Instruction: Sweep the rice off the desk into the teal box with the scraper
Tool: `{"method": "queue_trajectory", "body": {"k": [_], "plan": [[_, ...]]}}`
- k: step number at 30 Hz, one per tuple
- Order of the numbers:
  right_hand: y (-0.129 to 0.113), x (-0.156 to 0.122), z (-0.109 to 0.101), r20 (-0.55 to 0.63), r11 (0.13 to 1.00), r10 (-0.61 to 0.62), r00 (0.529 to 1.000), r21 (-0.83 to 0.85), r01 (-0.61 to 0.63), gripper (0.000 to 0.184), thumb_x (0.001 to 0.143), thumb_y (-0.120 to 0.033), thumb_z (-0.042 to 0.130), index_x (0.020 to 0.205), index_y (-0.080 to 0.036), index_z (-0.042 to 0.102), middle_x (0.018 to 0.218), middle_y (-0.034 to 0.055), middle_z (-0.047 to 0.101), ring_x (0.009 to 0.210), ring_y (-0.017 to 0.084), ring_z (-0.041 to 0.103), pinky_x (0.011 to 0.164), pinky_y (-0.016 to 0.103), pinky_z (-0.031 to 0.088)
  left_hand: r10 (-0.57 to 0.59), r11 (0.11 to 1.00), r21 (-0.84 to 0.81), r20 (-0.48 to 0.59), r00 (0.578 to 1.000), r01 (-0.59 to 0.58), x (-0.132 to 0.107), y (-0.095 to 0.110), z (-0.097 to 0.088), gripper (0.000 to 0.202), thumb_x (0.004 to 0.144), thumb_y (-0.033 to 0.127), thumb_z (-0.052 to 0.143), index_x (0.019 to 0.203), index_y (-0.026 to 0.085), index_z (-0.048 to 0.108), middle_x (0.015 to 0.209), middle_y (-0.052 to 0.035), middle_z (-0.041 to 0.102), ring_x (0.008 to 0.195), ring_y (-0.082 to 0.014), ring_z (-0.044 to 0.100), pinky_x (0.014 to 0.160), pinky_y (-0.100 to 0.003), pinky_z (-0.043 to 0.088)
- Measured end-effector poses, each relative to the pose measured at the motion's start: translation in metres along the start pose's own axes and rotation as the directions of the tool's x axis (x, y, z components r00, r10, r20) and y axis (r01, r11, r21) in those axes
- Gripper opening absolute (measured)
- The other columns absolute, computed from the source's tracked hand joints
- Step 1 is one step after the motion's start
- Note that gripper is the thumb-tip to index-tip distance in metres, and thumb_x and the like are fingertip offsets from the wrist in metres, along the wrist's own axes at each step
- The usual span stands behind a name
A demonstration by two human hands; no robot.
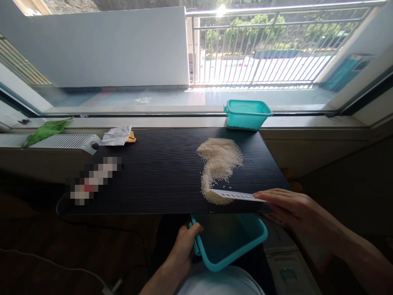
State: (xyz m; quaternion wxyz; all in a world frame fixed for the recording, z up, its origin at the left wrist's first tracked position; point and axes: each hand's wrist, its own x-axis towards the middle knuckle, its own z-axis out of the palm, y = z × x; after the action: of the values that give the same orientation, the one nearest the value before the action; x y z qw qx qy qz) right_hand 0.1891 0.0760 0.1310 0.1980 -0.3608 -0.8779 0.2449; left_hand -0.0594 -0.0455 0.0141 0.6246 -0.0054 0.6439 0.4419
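A pile of white rice [220, 157] lies on the right part of the dark table [159, 172], with a curved tail of grains reaching toward the front edge. My right hand [284, 203] grips a flat white card [236, 195], whose far end touches the rice near that edge. Below the table edge, my left hand [186, 241] holds a turquoise plastic container [219, 265] by its left rim, thumb over the top. The container is tilted with its opening up; its inside is dark and I cannot tell what is in it.
A second turquoise container [248, 116] stands at the table's back right by the window. White and yellow cloths [117, 136] lie at the back left, near a green cloth [47, 130] on the radiator [66, 141]. A pixelated item [93, 180] is at the left end.
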Motion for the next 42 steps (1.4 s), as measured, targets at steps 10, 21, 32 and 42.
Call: {"method": "queue_trajectory", "body": {"k": [10,21,32,42], "plan": [[0.027,-0.047,-0.016,-0.096,0.991,0.11,0.989,-0.07,-0.117,0.025,0.092,-0.034,0.059,0.113,-0.032,0.074,0.107,0.0003,0.078,0.092,0.021,0.075,0.079,0.025,0.061,0.006,1.0,-0.012,0.005,1.0,-0.005,0.006,-0.007,-0.003,0.012,0.065,0.016,0.069,0.072,0.014,0.059,0.057,0.0018,0.056,0.051,-0.0111,0.05,0.053,-0.023,0.044],[0.009,-0.064,-0.021,-0.142,0.983,0.172,0.975,-0.04,-0.179,0.024,0.09,-0.041,0.059,0.104,-0.037,0.078,0.1,-0.0025,0.081,0.084,0.023,0.077,0.075,0.026,0.064,0.017,1.0,-0.014,0.044,0.999,-0.017,0.006,-0.01,0.001,0.017,0.061,0.019,0.074,0.067,0.014,0.059,0.056,0.002,0.055,0.05,-0.0106,0.051,0.052,-0.022,0.043],[0.003,-0.093,-0.023,0.015,0.963,0.27,0.963,0.014,-0.27,0.027,0.091,-0.04,0.055,0.11,-0.043,0.074,0.106,-0.0026,0.079,0.091,0.027,0.076,0.075,0.032,0.066,-0.002,1.0,0.005,0.051,0.999,0.002,0.006,-0.01,0.001,0.017,0.059,0.019,0.074,0.069,0.015,0.06,0.057,0.0015,0.056,0.052,-0.0115,0.051,0.053,-0.023,0.045],[0.01,-0.074,-0.021,-0.152,0.973,0.209,0.966,-0.062,-0.221,0.025,0.09,-0.041,0.057,0.107,-0.041,0.076,0.104,-0.0034,0.08,0.088,0.025,0.077,0.083,0.034,0.064,0.017,1.0,0.013,0.076,0.997,-0.018,0.009,-0.015,-0.002,0.02,0.06,0.022,0.075,0.071,0.015,0.06,0.059,0.0015,0.056,0.052,-0.0113,0.051,0.054,-0.024,0.044]]}}
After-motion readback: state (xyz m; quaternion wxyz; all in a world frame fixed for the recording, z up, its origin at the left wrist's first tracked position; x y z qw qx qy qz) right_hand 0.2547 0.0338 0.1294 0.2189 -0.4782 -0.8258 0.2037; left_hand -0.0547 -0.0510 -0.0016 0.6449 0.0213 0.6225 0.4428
